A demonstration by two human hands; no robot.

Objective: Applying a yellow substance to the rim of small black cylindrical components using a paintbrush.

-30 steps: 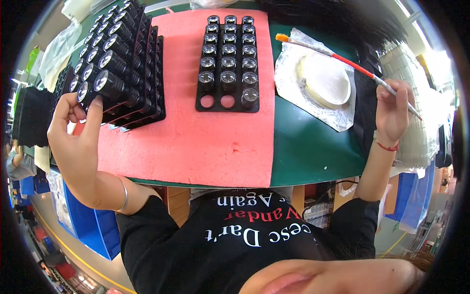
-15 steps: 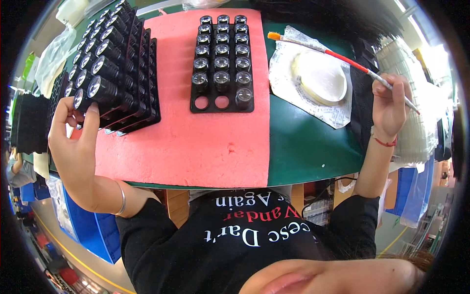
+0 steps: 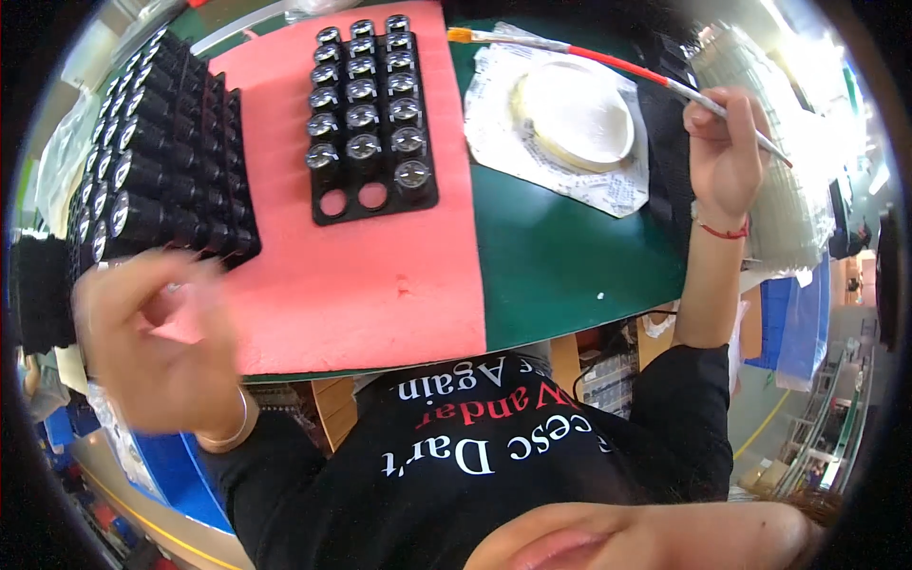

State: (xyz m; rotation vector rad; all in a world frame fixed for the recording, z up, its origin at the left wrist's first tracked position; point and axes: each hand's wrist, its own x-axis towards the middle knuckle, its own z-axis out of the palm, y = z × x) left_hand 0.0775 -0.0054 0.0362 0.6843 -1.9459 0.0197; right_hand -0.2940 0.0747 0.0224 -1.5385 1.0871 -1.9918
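Observation:
My right hand (image 3: 730,152) grips a long paintbrush (image 3: 617,63) with orange bristles and a red and silver handle. The brush lies over a round white dish (image 3: 578,112) on a sheet of printed paper (image 3: 494,119). Smeared by motion, my left hand (image 3: 157,332) is just in front of a tall stack of black trays (image 3: 180,157) filled with black, clear-topped cylinders; its fingers, and anything in them, cannot be made out. On the pink mat (image 3: 361,285) one black tray (image 3: 418,196) holds several similar cylinders (image 3: 363,146). Two round holes in its near row show the mat beneath.
The pink mat covers the left of a green tabletop (image 3: 560,256), whose front edge runs close to my body. Clear plastic pieces (image 3: 769,142) are piled at the right. Blue bins (image 3: 180,475) stand below the table at the left.
My left hand has drawn back from the near cylinders of the stack, toward my body. My right hand keeps its grip on the paintbrush. The whole view has shifted, with the table items now farther left.

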